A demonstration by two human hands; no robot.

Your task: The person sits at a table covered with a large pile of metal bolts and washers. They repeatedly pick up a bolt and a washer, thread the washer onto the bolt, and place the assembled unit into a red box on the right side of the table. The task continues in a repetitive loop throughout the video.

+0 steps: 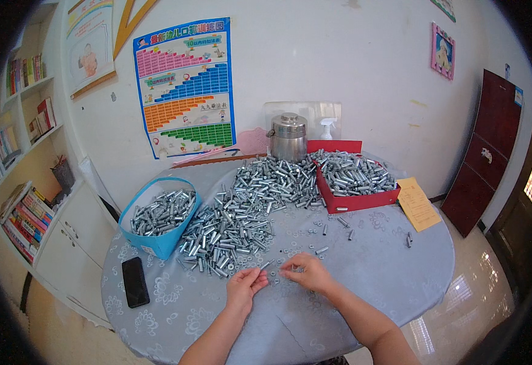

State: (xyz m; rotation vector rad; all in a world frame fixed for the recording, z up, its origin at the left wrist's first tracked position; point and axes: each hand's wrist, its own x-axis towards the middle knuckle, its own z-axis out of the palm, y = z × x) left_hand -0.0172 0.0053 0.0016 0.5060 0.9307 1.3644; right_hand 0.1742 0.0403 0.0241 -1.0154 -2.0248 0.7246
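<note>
My left hand is closed, its thumb and fingers pinching a slim silvery bolt that points up and to the right. Just right of the bolt's tip, my right hand has its fingertips pressed together; whatever they hold is too small to make out. Small nuts and washers lie on the cloth between the two hands. Beyond them spreads a big heap of metal sleeves and bolts. One loose metal sleeve rests past my right hand.
A blue fabric bin of metal parts stands left, a red box of them at back right. A black phone, yellow paper, steel pot and spray bottle are on the grey-clothed table.
</note>
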